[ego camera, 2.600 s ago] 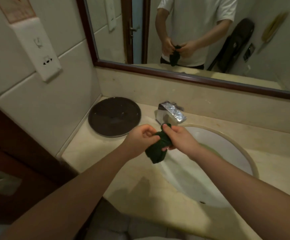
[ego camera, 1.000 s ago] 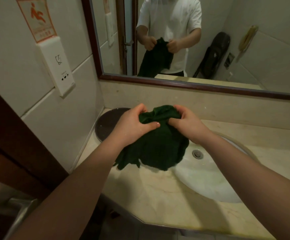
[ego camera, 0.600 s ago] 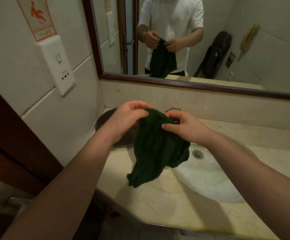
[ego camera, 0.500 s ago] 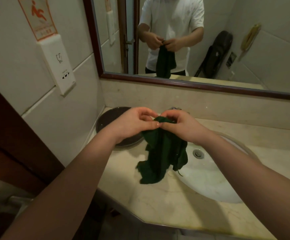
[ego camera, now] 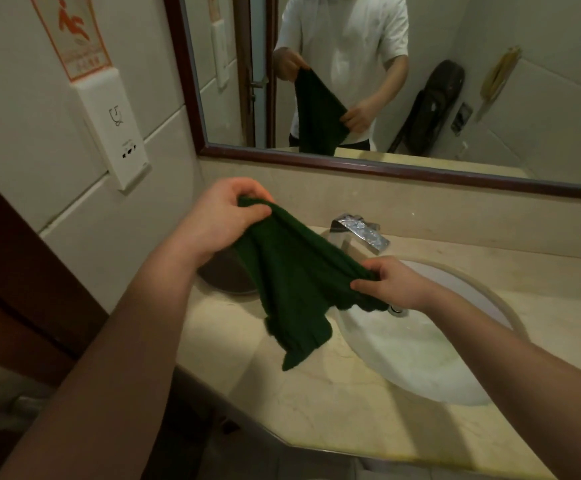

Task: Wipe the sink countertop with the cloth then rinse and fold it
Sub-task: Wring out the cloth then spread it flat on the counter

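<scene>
1. Green terry cloth hangs stretched between two hands above the sink countertop, its loose lower corner drooping below and between them.
2. Left hand, raised higher, pinches one top corner; right hand, lower and nearer the basin, clamps the opposite edge.
3. Soft and limp, likely damp and somewhat heavy, the fabric sags wherever unsupported.
4. Folding probably calls for gripping the corners and bringing them together, since a mid-edge hold would let it bunch.
5. Beyond the right hand stands the faucet.
</scene>
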`<state>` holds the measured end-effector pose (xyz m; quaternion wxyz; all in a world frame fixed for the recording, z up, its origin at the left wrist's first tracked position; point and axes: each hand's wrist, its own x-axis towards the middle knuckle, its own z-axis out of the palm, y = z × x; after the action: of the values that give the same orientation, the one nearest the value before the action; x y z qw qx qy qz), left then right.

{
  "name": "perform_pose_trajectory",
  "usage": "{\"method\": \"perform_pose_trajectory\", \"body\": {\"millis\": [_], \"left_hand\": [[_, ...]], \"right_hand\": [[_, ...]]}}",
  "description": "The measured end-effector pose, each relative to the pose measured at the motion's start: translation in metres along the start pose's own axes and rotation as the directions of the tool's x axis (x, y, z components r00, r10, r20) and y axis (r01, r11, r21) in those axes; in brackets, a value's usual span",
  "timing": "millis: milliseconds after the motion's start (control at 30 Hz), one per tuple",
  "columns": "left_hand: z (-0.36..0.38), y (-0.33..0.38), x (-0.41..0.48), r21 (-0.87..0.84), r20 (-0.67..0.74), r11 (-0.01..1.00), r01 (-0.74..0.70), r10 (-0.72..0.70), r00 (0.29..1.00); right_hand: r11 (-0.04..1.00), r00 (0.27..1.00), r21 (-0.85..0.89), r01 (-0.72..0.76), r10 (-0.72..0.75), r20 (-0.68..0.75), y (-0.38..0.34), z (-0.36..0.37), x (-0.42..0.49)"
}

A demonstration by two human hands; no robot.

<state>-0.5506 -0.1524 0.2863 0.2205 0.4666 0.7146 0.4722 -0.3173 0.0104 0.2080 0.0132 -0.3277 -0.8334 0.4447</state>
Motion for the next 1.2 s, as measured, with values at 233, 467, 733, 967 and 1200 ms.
{"method": "perform_pose_trajectory", "body": {"millis": [233, 467, 733, 967, 1200], "left_hand": [[-0.036, -0.014, 0.006, 0.143, 0.060, 0.976, 0.165, -0.175, 0.983], [-0.065, -0.007, 0.034, -0.077, -0.254, 0.992, 0.095, -0.112, 0.961], [-0.071, 0.013, -0.005, 0.040, -0.233, 0.998, -0.048, 0.056, 0.971], [-0.032, -0.056, -0.113, 0.152, 0.285, 0.958, 0.244, -0.278, 0.917], [0.001, -0.130, -0.184, -0.010, 0.424, 0.812, 0.584, -0.526, 0.737]], "right_hand": [[0.998, 0.988, -0.019, -0.066, 0.063, -0.139, 0.012, -0.009, 0.009], [0.990, 0.927, 0.059, 0.128, -0.099, -0.361, -0.052, -0.055, 0.024], [0.972, 0.857, -0.036, 0.231, -0.221, -0.466, -0.075, -0.067, -0.002], [0.958, 0.982, -0.226, 0.179, -0.188, -0.020, 0.002, -0.007, -0.055], [0.999, 0.929, -0.042, -0.032, 0.045, 0.368, 0.050, 0.045, -0.080]]}}
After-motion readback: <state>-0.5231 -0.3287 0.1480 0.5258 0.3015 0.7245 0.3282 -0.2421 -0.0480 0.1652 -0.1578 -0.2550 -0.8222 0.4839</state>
